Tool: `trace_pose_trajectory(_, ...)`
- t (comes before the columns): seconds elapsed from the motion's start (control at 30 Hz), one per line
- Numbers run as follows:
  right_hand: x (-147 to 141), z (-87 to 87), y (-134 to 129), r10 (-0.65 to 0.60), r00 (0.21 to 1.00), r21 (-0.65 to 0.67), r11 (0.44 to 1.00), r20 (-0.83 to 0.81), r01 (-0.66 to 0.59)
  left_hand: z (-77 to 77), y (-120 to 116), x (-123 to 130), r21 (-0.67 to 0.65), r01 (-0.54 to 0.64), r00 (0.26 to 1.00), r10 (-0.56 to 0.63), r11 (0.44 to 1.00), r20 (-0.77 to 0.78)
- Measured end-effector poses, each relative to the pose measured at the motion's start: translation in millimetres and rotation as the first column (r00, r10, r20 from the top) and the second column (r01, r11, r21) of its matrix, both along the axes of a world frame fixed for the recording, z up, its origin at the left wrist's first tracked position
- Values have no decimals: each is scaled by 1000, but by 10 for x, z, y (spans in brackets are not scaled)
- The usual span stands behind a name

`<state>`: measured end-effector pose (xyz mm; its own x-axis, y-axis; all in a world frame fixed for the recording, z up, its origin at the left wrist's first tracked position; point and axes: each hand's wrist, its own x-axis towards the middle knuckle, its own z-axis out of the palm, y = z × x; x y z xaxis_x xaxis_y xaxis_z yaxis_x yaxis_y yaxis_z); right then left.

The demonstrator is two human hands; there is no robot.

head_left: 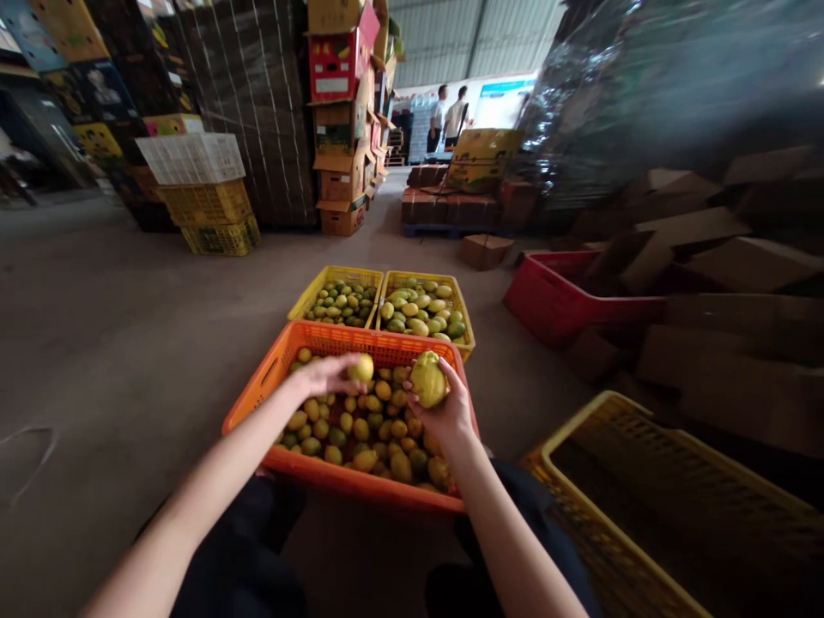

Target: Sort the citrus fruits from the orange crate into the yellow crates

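Note:
My left hand (324, 376) is over an orange plastic crate (360, 489), its fingers around a small round yellow-green lemon (362, 368). My right hand (452, 414), palm up above the crate's right side, grips a bigger, lumpy, ribbed yellow-green lemon (428, 379). Below both hands, many loose yellow and greenish lemons (360, 428) cover much of the crate's bottom. Touching or close behind its far edge, a left yellow crate (302, 300) holds small green-yellow fruit, and a right yellow crate (464, 313) holds larger, paler ones.
A yellow crate (566, 429) stands at my right, with a red crate (547, 296) and flattened cardboard (727, 343) beyond it. Stacked crates (206, 202) are at the left back. Boxes (341, 129) form a tall column, and two people (447, 116) stand far behind.

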<state>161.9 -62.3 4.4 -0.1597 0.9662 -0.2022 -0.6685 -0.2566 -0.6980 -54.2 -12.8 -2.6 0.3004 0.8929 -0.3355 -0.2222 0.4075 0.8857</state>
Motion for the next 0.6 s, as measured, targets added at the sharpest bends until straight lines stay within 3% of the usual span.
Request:
trace_pose_trajectory(0.07,8,-21,9,-12,1000,13,1000,19,11,231,313,-108,-11,-87,995,86,996,-43)
trace_pose_trajectory(0.13,15,-47,17,-20,1000,-24,1000,-4,20,295,395,-166,-19,-142,986,140,990,-89)
trace_pose_trajectory(0.2,17,-65,17,-23,999,-77,997,-37,20,171,265,-191,-59,-151,978,140,987,-154)
trace_pose_trajectory(0.33,-29,-88,-29,2,1000,-75,997,7,-2,-334,-198,-273,-88,-69,939,35,994,-342)
trace_pose_trajectory(0.37,-56,-105,-52,13,999,-74,997,29,-11,-441,-290,-308,-47,9,884,-30,999,-466)
trace_pose_trajectory(0.47,-184,-227,-165,79,991,-148,987,106,-63,-618,-479,-412,9,297,572,-170,955,-802)
trace_pose_trajectory(0.5,-238,-296,-219,105,986,-182,980,133,-80,-635,-521,-438,1,364,483,-188,931,-855)
trace_pose_trajectory(0.6,-403,-572,-410,212,958,-290,945,195,-150,-628,-622,-469,-52,490,322,-236,870,-917)
